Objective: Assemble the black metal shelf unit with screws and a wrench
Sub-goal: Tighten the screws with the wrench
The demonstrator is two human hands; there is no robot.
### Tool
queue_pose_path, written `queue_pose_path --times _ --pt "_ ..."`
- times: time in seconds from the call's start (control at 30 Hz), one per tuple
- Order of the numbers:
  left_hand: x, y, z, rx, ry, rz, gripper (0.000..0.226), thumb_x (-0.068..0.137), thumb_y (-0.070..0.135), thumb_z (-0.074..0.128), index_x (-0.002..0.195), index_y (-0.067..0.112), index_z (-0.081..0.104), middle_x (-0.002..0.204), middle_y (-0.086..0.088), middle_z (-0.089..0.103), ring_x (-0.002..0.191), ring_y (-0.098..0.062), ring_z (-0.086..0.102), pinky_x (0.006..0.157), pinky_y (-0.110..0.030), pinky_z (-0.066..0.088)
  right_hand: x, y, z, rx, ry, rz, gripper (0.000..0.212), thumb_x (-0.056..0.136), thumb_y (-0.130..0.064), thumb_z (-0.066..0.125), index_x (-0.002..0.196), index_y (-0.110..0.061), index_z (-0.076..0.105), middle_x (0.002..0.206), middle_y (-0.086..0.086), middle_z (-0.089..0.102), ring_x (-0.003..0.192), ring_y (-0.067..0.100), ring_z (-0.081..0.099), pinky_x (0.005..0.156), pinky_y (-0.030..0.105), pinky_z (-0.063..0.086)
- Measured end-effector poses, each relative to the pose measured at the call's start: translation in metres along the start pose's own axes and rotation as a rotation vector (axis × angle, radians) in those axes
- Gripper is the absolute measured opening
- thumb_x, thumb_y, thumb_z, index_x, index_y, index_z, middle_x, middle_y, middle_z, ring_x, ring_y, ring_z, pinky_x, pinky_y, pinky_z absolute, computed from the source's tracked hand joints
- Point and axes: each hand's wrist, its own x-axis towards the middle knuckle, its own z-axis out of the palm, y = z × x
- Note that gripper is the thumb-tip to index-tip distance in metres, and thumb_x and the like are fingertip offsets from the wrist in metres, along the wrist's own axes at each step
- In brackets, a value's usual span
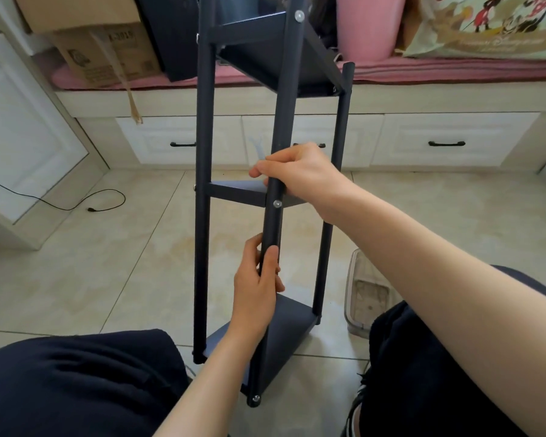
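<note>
Both hands clamped on near post [273,228] of shelf unit [265,190] mid-frame: left hand [259,288] low, right hand [297,173] above; risk: loose screw [277,203] lets middle shelf rack if twisted

head view, forward-down, close in

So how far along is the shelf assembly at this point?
Mostly built: three shelves sit between the posts, with silver screws visible at the top, middle and bottom of the front post. In hand: left hand and right hand both grip that post. No wrench shows; whether the screws are tight cannot be told.
</note>
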Motion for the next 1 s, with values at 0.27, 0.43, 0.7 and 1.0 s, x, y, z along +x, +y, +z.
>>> queue_pose_path --times 0.27,0.43,0.7,1.0 --pt "-0.005 -0.007 0.001 -0.058 0.088 0.040 0.016 0.105 0.030 0.046 0.103 0.040 0.058 0.062 0.006 0.049 0.049 -0.007 0.042 0.040 -0.022 0.040 0.000 -0.004 0.004 0.000 0.046 -0.017 0.017 0.091 -0.028 0.066 0.084 -0.019 0.079 0.087 0.005 0.072 0.089 0.018 0.065 0.091 0.039 0.055" --pt "-0.003 -0.008 -0.004 -0.077 0.101 0.045 0.023 0.106 0.027 0.047 0.099 0.043 0.062 0.062 -0.001 0.048 0.049 -0.013 0.041 0.041 -0.026 0.038 -0.001 -0.005 0.006 0.042 0.032 -0.010 0.016 0.091 -0.026 0.066 0.085 -0.019 0.079 0.091 0.002 0.071 0.096 0.021 0.066 0.093 0.042 0.055" --pt "-0.006 -0.011 -0.003 -0.151 0.061 0.045 0.021 0.106 0.030 0.044 0.102 0.030 0.065 0.064 -0.014 0.042 0.048 -0.014 0.035 0.041 -0.024 0.032 -0.002 -0.004 0.003 0.122 -0.011 0.039 0.014 0.089 -0.022 0.068 0.082 -0.018 0.079 0.102 0.002 0.069 0.102 0.023 0.065 0.093 0.042 0.055" --pt "-0.004 -0.028 -0.009 0.028 0.148 0.119 0.035 0.096 0.054 0.044 0.123 0.036 0.056 0.063 0.010 0.049 0.056 -0.009 0.045 0.050 -0.030 0.041 -0.003 0.000 0.005 0.079 -0.064 0.044 0.012 0.087 -0.024 0.071 0.086 -0.017 0.080 0.104 0.009 0.072 0.105 0.023 0.066 0.094 0.039 0.056"
